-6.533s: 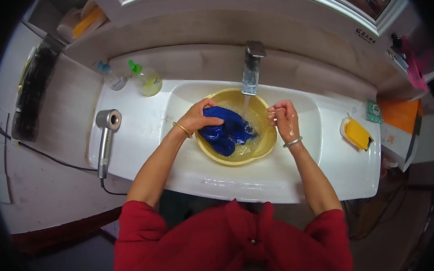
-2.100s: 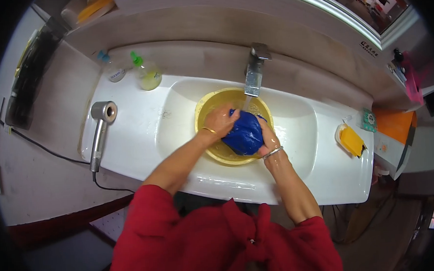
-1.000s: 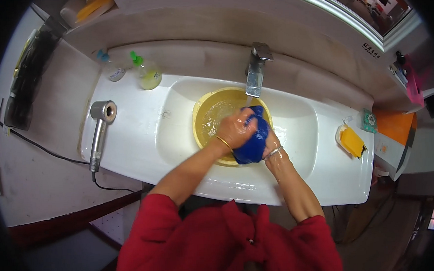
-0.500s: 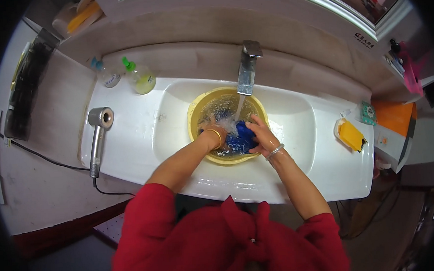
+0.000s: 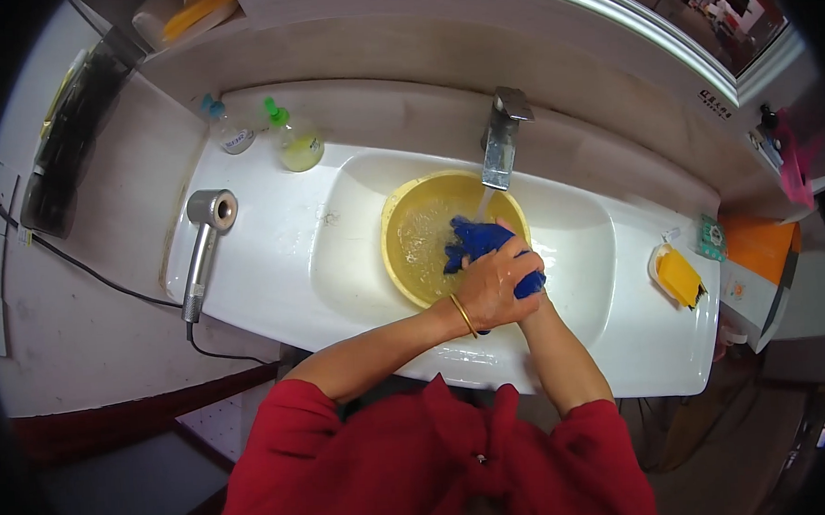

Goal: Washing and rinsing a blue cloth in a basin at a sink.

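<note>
A wet blue cloth [image 5: 479,238] is bunched over the near right rim of a yellow basin [image 5: 415,222] that sits in the white sink [image 5: 355,223]. My left hand [image 5: 494,283] lies on top and grips the cloth. My right hand is almost wholly hidden under the left hand and the cloth; only its forearm [image 5: 558,362] shows, so its grip cannot be seen. Water runs from the metal tap [image 5: 502,146] into the basin.
A grey hair dryer [image 5: 204,240] with a black cable lies on the left counter. Two bottles, one pale blue [image 5: 224,132] and one green-topped [image 5: 295,144], stand behind it. A yellow soap in a dish [image 5: 679,276] sits at the right.
My hands and the cloth have shifted to the basin's near right rim. My left hand now covers my right hand, which showed beside the cloth half a second ago.
</note>
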